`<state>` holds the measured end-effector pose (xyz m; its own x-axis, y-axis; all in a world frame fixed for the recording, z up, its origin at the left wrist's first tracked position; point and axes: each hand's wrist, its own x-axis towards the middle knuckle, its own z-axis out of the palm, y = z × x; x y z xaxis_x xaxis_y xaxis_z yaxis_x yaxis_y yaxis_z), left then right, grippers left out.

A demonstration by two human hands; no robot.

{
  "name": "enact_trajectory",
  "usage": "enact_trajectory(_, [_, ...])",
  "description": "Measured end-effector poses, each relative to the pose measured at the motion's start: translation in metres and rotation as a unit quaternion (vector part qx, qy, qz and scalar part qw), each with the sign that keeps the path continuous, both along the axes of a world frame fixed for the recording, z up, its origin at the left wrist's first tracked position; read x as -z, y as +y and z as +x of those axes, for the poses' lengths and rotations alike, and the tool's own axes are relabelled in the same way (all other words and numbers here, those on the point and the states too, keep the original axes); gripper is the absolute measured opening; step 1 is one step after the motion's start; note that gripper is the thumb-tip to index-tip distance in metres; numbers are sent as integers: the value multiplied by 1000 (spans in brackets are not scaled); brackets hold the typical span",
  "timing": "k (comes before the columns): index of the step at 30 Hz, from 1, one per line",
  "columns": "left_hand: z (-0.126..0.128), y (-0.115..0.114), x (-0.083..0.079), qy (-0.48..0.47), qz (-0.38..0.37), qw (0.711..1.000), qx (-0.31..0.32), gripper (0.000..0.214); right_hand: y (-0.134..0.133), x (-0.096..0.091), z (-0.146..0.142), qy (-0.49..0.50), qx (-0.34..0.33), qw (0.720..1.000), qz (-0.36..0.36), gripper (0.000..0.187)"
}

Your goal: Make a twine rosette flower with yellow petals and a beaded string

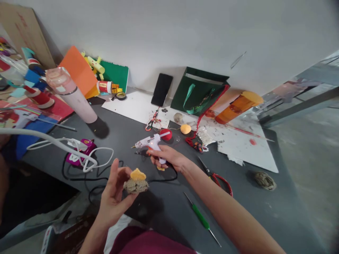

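Note:
In my left hand (116, 192), thumb and fingers grip a rough grey-brown lump (136, 187) that looks like wound twine. A yellow-orange piece (138, 174) sits on top of it; its kind I cannot make out. My right hand (165, 157) is wrapped round the handle of a white hot glue gun (152, 142), its nozzle pointing left above the dark table. A small light shows on the gun's body. Behind the gun lie a red ball (166, 134) and a yellow-orange ball (185, 129).
Red-handled scissors (222, 182) and a green-handled hook tool (200, 216) lie by my right forearm. A purple power strip (79, 153) with looping cables is at left, near a pink bottle (76, 100). A phone (161, 89) and green gift bag (200, 92) lean on the wall.

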<state>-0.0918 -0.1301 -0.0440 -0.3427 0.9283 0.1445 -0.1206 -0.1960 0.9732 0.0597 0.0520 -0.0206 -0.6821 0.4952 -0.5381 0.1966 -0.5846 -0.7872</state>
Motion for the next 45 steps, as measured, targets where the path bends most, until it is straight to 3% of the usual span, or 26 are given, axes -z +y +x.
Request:
enact_trajectory(7, [6,0,11,-20,-48,998,23,84,34,10,-35,-13,-67,998,-16,26])
enact_trajectory(12, [6,-1,13,-20,-49,998,36,82,17,1,-1,5,-30,1000,-8,33])
enact_trajectory(14, [7,-1,14,-24,-51,998,39,81,1,-3,24,16,22,1000,0,42])
enact_trajectory(15, [8,0,15,-29,-54,997,45,81,-8,-3,37,38,82,996,-15,44])
enact_trajectory(18, [12,3,14,-44,-67,995,62,83,-32,-2,73,87,264,959,-59,41])
enact_trajectory(21, [21,5,9,-58,-76,993,62,88,-47,3,102,102,350,929,-61,36])
enact_trajectory(25, [35,7,1,-68,-87,992,62,92,-47,9,120,41,330,942,-48,41])
enact_trajectory(36, [49,4,-7,-49,-93,990,92,78,-44,18,120,-132,239,962,23,48])
enact_trajectory(41, [49,10,-2,-28,-58,989,134,80,-46,13,124,-263,219,930,133,35])
enact_trajectory(45, [51,19,-5,51,19,986,159,84,-62,-11,124,-329,241,882,236,27])
